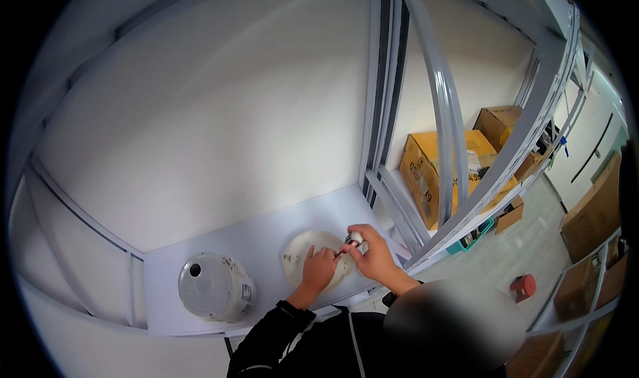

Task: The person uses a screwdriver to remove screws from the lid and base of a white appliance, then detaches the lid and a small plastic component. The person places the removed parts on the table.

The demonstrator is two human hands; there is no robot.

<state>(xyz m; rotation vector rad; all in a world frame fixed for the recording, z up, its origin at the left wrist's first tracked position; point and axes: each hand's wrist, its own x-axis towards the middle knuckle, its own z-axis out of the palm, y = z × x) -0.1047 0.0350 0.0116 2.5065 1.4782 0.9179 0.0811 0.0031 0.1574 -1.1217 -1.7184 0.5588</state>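
Note:
A round off-white disc with small dark marks lies on the pale shelf in front of me. My left hand rests on it, fingers stretched forward over its surface. From the right, my right hand closes round a small screwdriver-like tool with a pale rounded end. Its thin reddish shaft points down and left, towards the fingertips of my left hand. Where the tip meets the disc is too small to make out. Left of both hands, apart from them, stands a white cylindrical housing with one dark round hole in its top.
Behind the pale shelf rises a white wall panel. Grey metal posts stand on the right. Beyond them are a yellow cardboard box, a green basket and a red container on the floor.

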